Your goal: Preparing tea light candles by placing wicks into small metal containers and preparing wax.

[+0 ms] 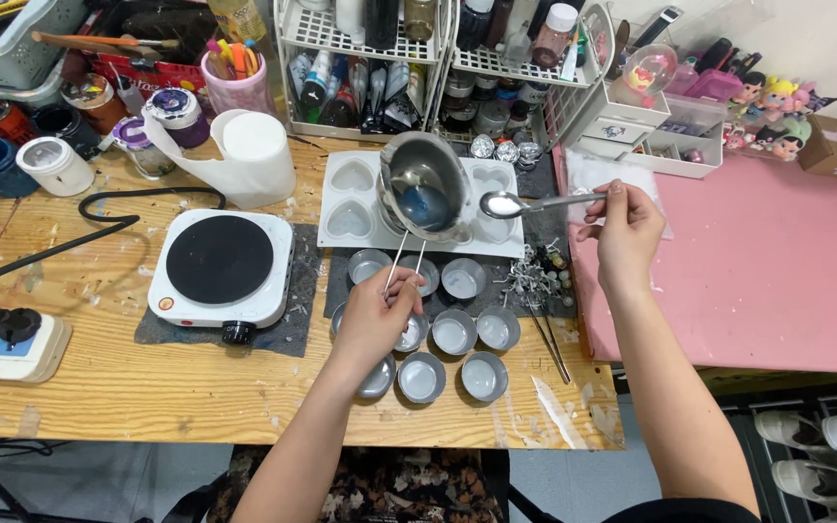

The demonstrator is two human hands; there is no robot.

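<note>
**Pouring from the small pot into the heart mould: cups filled, mould part done**

The left hand [377, 315] is closed around the wire handle of a small steel pot [425, 186], fingers curled tight on it, and holds the pot tipped over the white heart mould [351, 208]. A dark bluish pool sits in the bottom of the pot, so it is not yet empty. The right hand [625, 232] pinches the end of a spoon [535, 202] between thumb and fingertips, the other fingers folded in; the spoon's bowl, carrying something white, is held level just beside the pot's rim.

Judging by how things lie, the work looks well along. The round metal cups [457, 334] in front of the mould all seem to hold a pale, flat fill (whether it has set cannot be told from here). The two heart hollows on the left of the mould look pale and smooth as well; those on the right are partly hidden behind the pot, so their state is unclear.

What seems left: emptying the pot, and finishing whichever hollows are not yet full. The hot plate [221, 261] to the left stands bare, well apart from the pot. A small heap of wick tabs [533, 276] lies just right of the cups, with tweezers [546, 339] beside it, untouched.
</note>
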